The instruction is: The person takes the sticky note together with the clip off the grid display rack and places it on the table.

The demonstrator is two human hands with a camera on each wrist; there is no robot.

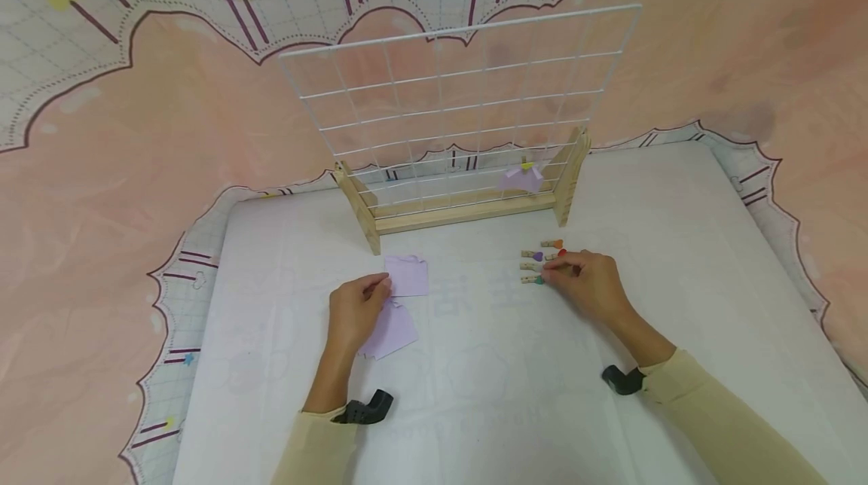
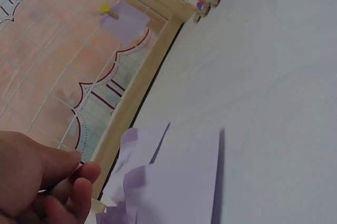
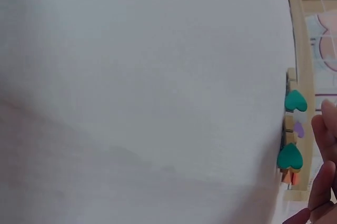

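Note:
My left hand (image 1: 356,308) is at the left edge of two light-purple paper pieces, one farther back (image 1: 409,282) and one nearer (image 1: 392,333). In the left wrist view its thumb and fingers are loosely bent, with no paper between them, beside the raised edges of the paper (image 2: 176,187). My right hand (image 1: 588,283) reaches over a small group of wooden clothespins with coloured heart ends, its fingertips close to the white one (image 1: 531,266). A green-heart clothespin (image 1: 532,280) lies nearest me, with purple, red and orange ones behind. No clothespin shows in the right hand's fingers (image 3: 324,134).
Behind the hands stands a white wire grid (image 1: 461,105) on a wooden base (image 1: 468,214). A purple paper piece (image 1: 521,180) hangs low on its right side from a yellow clothespin (image 1: 527,166). A white sheet (image 1: 475,379) covers the table; patterned pink fabric (image 1: 102,191) surrounds it.

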